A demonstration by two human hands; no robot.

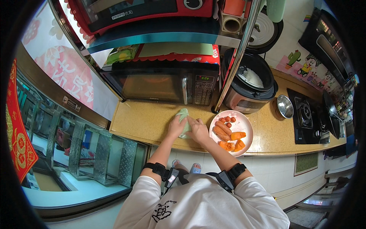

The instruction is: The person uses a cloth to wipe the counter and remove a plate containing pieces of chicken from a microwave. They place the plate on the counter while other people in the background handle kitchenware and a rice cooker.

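A pale green cloth (184,121) lies bunched on the yellow-brown countertop (143,120), in front of the microwave. My left hand (176,126) rests on the cloth's left side, and my right hand (198,130) presses on its right side; whether the fingers grip it is hard to see. Just right of my right hand stands a pink-white plate (248,128) bearing sausages (221,132), several small round reddish pieces (229,124) and orange chunks (238,135) that look like pumpkin.
Behind the cloth is a black microwave (154,86), with a red oven (137,14) on the shelf above. A metal rack post (226,88) meets the counter beside an open rice cooker (246,100) holding white rice. Farther right are a steel bowl (285,106) and a gas stove (304,114).
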